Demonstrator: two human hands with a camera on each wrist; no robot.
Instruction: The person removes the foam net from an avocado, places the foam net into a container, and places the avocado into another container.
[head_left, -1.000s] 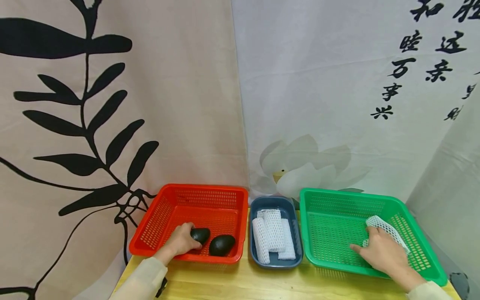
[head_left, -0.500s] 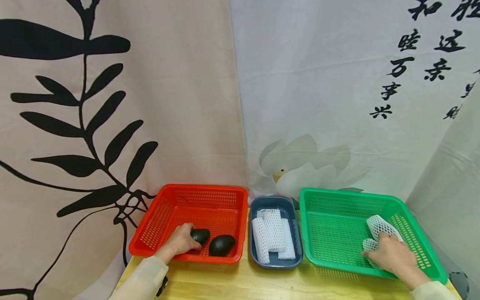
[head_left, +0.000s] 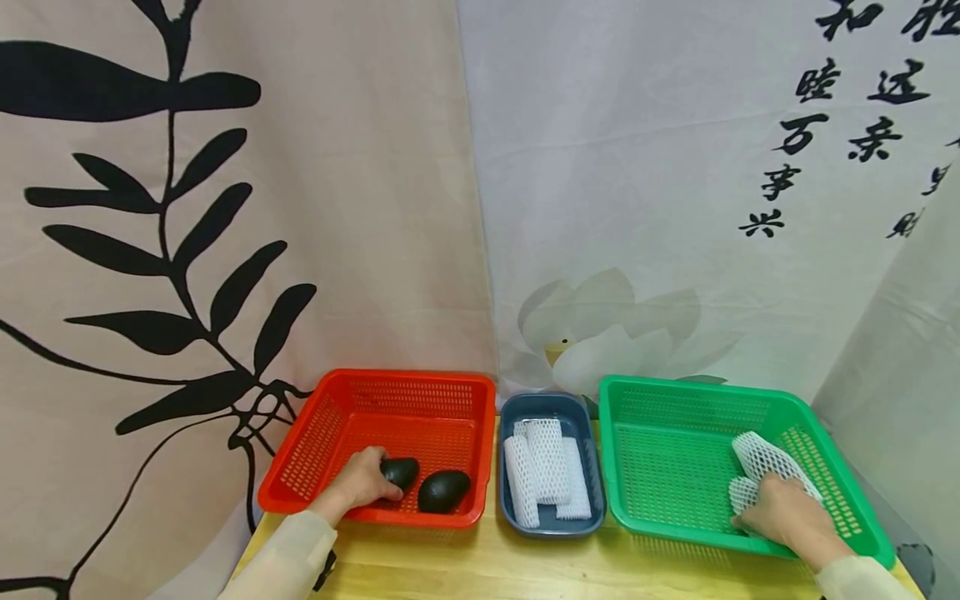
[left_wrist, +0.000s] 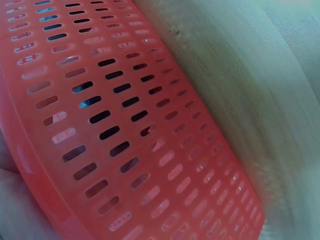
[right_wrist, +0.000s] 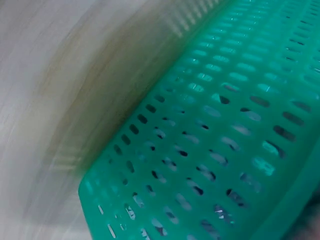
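In the head view, my left hand [head_left: 363,479] grips a dark avocado [head_left: 401,472] in the red basket [head_left: 412,382], its thumb at the near side. A second avocado [head_left: 444,491] lies just to its right. My right hand [head_left: 787,512] reaches into the green basket [head_left: 675,389], thumb and fingers around a white foam fruit net [head_left: 742,493] that it partly covers. Behind those fingers lies another white foam net [head_left: 772,458]; whatever either net contains is hidden. Both wrist views show mostly basket walls, the red one [left_wrist: 115,125] and the green one [right_wrist: 200,140].
Between the two baskets stands a blue-grey tray [head_left: 551,527] with several white foam nets [head_left: 546,458] in it. All of these rest on a wooden table [head_left: 487,567]. A printed curtain [head_left: 600,208] hangs close behind.
My right hand has moved slightly right and toward the near rim, its fingers closing in from a wider spread around the nearer foam net. The left hand and avocados have stayed in place.
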